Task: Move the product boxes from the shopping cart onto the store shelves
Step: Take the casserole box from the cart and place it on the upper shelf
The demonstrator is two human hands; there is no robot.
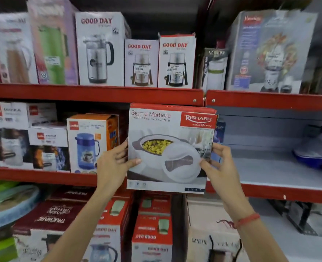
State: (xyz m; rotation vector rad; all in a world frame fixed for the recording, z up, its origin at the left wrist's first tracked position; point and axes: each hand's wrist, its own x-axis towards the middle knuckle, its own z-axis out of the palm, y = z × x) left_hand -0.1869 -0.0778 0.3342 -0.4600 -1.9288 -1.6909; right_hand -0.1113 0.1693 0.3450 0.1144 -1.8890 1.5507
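A white and red casserole box (170, 148), printed "Sigma Marbella", is held upright in front of the middle shelf (43, 175). My left hand (115, 163) grips its left edge, thumb on the front face. My right hand (219, 163) grips its right edge the same way. The box's lower edge sits at about the level of the red shelf lip, at the right end of the left bay. The shopping cart is not in view.
An orange flask box (93, 142) stands just left of the held box. The upper shelf (99, 93) carries "Good Day" flask boxes (176, 62). The right bay's grey shelf (269, 171) holds a blue item (317, 148) at far right. Several boxes (152, 227) fill the level below.
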